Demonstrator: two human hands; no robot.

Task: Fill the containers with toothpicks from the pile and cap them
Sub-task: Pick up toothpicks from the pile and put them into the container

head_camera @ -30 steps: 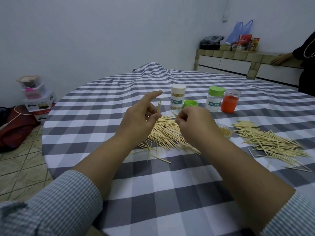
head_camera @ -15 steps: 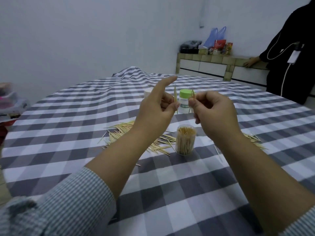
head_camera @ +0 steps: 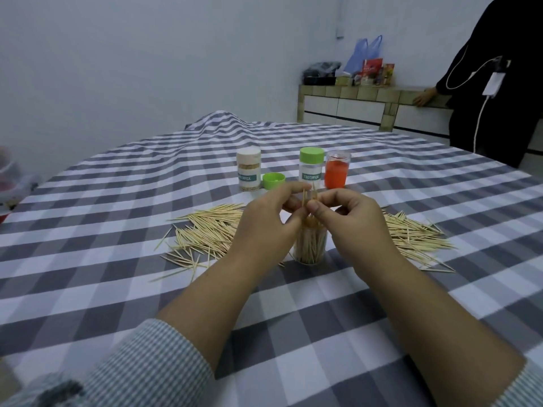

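So your left hand (head_camera: 266,223) and right hand (head_camera: 349,221) pinch thin wooden toothpicks (head_camera: 308,198) above the nearly full clear plastic jar (head_camera: 311,245), uncapped, loose piles remaining at nine (head_camera: 205,230) and three o'clock (head_camera: 414,236).

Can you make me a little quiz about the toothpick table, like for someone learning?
1. True or false: the open container under the hands already has toothpicks in it.
2. What lies between the white-capped container and the green-capped container: A) a spoon, B) a loose green cap, C) a cup?
3. What do the left hand and the right hand pinch together?

Key: 1. True. 2. B. 3. A few toothpicks, held upright over the open container.
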